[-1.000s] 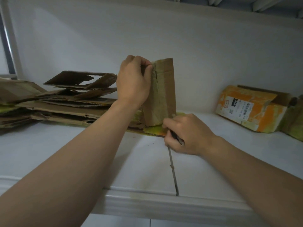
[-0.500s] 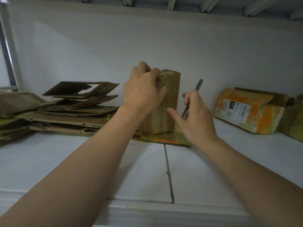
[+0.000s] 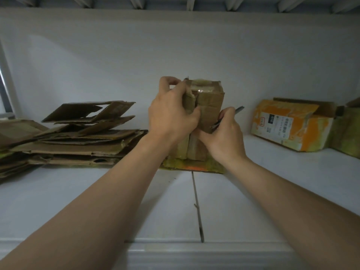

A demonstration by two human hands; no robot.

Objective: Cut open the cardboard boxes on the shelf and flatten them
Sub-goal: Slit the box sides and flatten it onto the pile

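Right hand (image 3: 224,137), cutter (image 3: 236,110) now against box (image 3: 211,106)

Boxes: three, namely brown box (image 3: 211,106), orange box (image 3: 292,123), greenish box (image 3: 348,133). Flattened cardboard stack (image 3: 78,141): one. Held cutter (image 3: 237,110): one.

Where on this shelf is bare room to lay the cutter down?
Bare shelf lies between the upright brown box and the orange box, and along the front edge before the flattened cardboard stack. The left end under that stack and the far right corner are crowded.
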